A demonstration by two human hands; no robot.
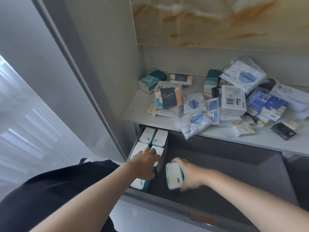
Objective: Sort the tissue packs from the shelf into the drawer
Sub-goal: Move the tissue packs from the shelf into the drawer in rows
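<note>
A grey drawer (234, 164) stands pulled out below a white shelf (137, 113). Several white-and-teal tissue packs (153, 137) stand in two rows at the drawer's left end. My left hand (147, 163) rests palm down on the packs in that row, fingers spread over their tops. My right hand (189, 174) grips a white-and-teal tissue pack (173, 176) upright inside the drawer, just right of the rows. On the shelf lies a loose pile of mixed tissue packs (232, 99), among them an "S.pure" pack (167, 97) and teal ones (152, 81).
A tall grey cabinet side panel (100, 72) rises left of the shelf and drawer. A marbled wall panel (217, 20) backs the shelf. A small black pack (283, 131) lies near the shelf's front edge. The drawer front carries a metal handle (203, 218).
</note>
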